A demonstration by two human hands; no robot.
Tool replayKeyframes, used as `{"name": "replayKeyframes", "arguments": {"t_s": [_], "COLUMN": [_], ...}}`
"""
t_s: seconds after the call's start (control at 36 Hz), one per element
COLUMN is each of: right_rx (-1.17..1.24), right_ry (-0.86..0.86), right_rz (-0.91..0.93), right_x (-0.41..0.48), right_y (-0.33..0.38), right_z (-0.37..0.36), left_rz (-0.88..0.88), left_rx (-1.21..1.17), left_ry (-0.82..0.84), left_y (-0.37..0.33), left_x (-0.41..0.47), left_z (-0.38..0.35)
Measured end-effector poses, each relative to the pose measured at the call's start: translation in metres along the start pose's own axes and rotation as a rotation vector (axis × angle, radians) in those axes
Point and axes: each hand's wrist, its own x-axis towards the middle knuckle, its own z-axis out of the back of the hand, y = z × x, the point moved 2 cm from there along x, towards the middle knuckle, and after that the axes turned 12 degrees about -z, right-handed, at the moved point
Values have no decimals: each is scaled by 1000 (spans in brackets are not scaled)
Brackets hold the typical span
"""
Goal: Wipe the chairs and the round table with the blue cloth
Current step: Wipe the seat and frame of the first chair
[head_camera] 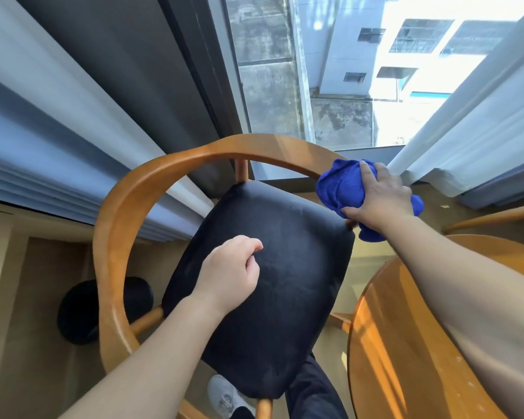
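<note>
Sunlight pours through a tall window flanked by pale curtains; outside stands a white building. The floor is beige.

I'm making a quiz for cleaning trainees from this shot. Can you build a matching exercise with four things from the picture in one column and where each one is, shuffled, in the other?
Things:
1. blue cloth
2. left hand
3. round table
4. grey shoe

Places:
A. on the floor below the seat's near edge
B. over the black seat cushion, holding nothing
C. pressed on the chair's curved wooden rail by the right hand
D. at the lower right, beside the chair

Pairs: 1-C, 2-B, 3-D, 4-A
</note>
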Motion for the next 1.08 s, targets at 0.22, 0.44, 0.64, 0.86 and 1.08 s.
{"name": "replayKeyframes", "arguments": {"t_s": [0.22, 0.44, 0.64, 0.86, 1.08], "right_rx": [27, 135, 144, 210, 452], "right_ry": [-14, -29, -10, 47, 20], "right_rz": [-95, -206, -281, -359, -150], "right_x": [-20, -35, -39, -67, -169], "right_y": [-18, -28, -31, -34, 33], "right_z": [-12, -23, -17, 8, 36], "left_rz": [-27, -30, -22, -43, -47], "left_rx": [20, 37, 72, 91, 84], "left_ry": [11, 5, -4, -12, -47], "left_y": [-7, -3, 11, 26, 34], "left_x": [-8, -17, -36, -72, -118], "left_z": [0, 7, 32, 59, 89]}}
